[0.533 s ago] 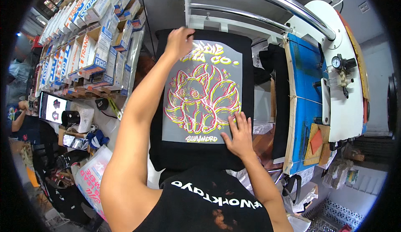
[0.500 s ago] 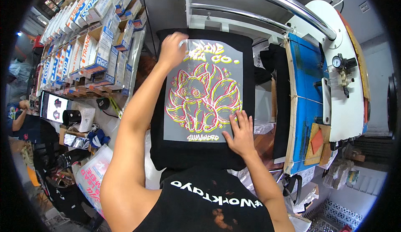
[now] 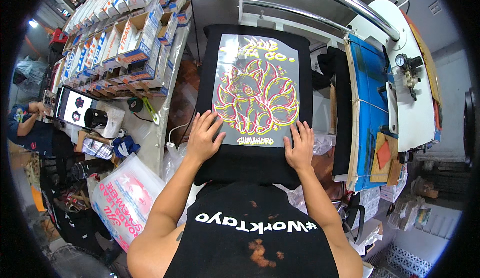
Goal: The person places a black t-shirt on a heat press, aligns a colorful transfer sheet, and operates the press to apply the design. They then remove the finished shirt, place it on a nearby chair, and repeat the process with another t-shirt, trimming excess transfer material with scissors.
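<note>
A clear film sheet [image 3: 255,89] lies flat on a black cloth garment [image 3: 240,160] spread over a press bed. The film bears a fox drawing with many tails in white, pink and yellow, with lettering above and below it. Glare whitens its upper left part. My left hand [image 3: 204,137] rests with fingers spread at the sheet's lower left edge. At the lower right edge lies my right hand [image 3: 300,145], its fingers stretched out and slightly apart. Neither hand holds anything.
A press head with a blue pad [image 3: 369,113] and pressure gauge [image 3: 401,60] stands at right; a chrome bar [image 3: 345,0] runs behind. Cardboard boxes [image 3: 132,35] fill a rack at left. A screen [image 3: 75,109], a black mug [image 3: 95,120] and a person [image 3: 32,133] are further left.
My left hand has come down from the sheet's top left corner to its lower left edge. My right hand stays near the lower right edge. The view has shifted somewhat.
</note>
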### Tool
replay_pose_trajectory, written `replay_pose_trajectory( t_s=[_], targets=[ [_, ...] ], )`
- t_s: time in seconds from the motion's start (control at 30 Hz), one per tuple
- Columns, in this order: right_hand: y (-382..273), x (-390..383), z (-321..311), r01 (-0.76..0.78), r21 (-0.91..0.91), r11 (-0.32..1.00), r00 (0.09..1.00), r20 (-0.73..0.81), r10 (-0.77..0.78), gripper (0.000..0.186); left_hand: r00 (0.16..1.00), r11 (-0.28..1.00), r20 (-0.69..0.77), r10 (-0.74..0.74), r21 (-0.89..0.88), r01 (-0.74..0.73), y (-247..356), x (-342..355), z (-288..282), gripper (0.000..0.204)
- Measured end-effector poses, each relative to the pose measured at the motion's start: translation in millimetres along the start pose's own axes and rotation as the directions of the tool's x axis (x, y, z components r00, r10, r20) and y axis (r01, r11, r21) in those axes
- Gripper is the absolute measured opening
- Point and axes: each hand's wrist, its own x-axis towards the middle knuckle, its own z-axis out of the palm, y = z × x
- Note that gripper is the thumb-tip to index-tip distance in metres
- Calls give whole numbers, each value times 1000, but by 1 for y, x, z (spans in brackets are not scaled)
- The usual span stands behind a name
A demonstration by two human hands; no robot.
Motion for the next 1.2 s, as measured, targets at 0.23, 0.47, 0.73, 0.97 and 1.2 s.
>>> replay_pose_trajectory(
  t_s=[0.23, 0.47, 0.73, 0.97, 1.2],
  targets=[
    [7, -7, -5, -140, 207, 968, 982, -97, 162, 41, 991, 1000, -131, -5, -16, 3, 1, -14, 1, 32],
    [2, -23, -6, 5, 139, 990, 976, -217, 26, 28, 987, 999, -163, 5, -34, -10, 1, -25, 6, 21],
    [2, -25, 7, 16, 53, 998, 971, -238, -3, 30, 977, 999, -212, 26, -14, -30, -3, -23, 14, 23],
    [4, -26, 10, 6, 40, 999, 968, -251, 4, 29, 975, 999, -222, 24, 26, -19, -1, -24, 16, 21],
    [3, -25, 8, 18, 44, 999, 968, -251, -6, 29, 974, 1000, -225, 29, -5, -31, -3, -24, 14, 22]
  ],
)
